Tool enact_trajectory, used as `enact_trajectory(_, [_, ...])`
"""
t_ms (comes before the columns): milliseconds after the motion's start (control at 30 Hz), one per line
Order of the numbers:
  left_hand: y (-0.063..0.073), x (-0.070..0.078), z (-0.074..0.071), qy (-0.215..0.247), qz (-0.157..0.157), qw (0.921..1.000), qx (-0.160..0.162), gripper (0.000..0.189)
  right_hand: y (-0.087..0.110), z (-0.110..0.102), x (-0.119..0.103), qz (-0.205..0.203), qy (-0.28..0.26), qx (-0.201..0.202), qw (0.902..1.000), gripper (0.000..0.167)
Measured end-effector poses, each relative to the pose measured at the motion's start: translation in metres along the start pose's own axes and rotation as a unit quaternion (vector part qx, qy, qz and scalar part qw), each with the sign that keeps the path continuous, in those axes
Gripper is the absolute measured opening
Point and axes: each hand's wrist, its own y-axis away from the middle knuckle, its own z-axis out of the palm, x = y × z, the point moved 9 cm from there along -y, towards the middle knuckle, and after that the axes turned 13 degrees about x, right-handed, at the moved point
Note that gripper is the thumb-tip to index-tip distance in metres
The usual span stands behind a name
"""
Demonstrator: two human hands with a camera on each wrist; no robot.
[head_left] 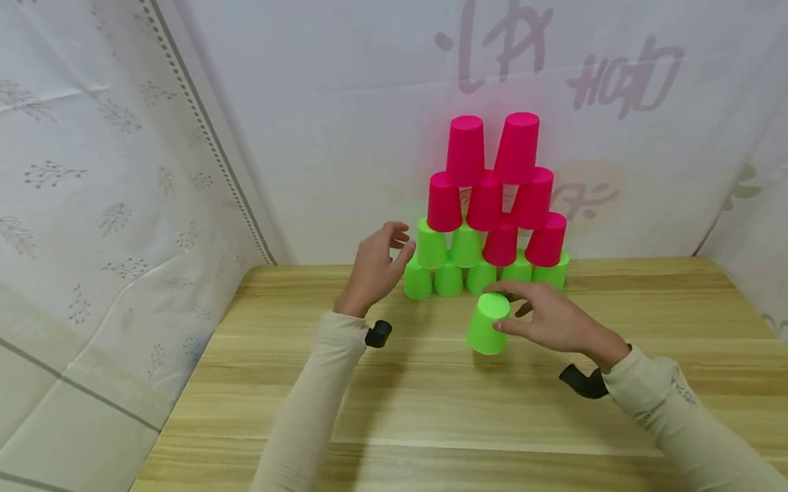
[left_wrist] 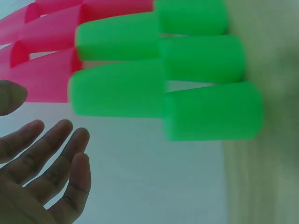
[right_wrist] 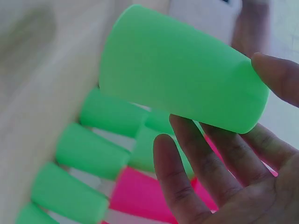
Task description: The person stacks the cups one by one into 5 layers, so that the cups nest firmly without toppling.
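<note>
My right hand (head_left: 553, 317) grips an upside-down green cup (head_left: 487, 329) near its closed end, in front of a stacked wall of cups. In the right wrist view the thumb is on one side of that cup (right_wrist: 182, 70) and the fingers are on the other. My left hand (head_left: 378, 265) is beside the wall's left edge, fingers loosely bent and holding nothing. The wall has green cups (head_left: 448, 279) along the bottom, green and pink cups (head_left: 500, 242) in the second row, and pink cups (head_left: 465, 152) above. Two pink cups form the top row, a gap between their upper ends.
A wood-grain table (head_left: 409, 458) carries the cups. Behind it hangs a pale cloth (head_left: 331, 128) with printed lettering, close to the wall of cups. Another patterned cloth (head_left: 77, 222) hangs on the left. Black wrist mounts (head_left: 585, 381) sit under both forearms.
</note>
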Motion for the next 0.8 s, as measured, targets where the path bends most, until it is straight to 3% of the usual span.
enact_trajectory(133, [0.023,-0.01,0.012,-0.008,-0.002,0.9996,-0.025,0.033,-0.012,-0.023,-0.007,-0.013,0.0,0.014,0.9998,0.05])
enact_trajectory(333, [0.054,-0.015,0.029,-0.012,0.008,0.9974,-0.071,0.025,-0.031,-0.063,-0.027,-0.05,0.042,0.045,0.9968,0.044])
enact_trajectory(567, [0.083,-0.018,0.04,-0.015,0.002,0.9946,-0.103,0.017,-0.059,-0.106,-0.054,-0.044,0.076,0.048,0.995,0.047])
enact_trajectory(800, [0.101,-0.008,0.05,-0.026,0.023,0.9916,-0.125,0.017,-0.086,-0.147,-0.084,-0.024,0.088,0.048,0.9947,0.047])
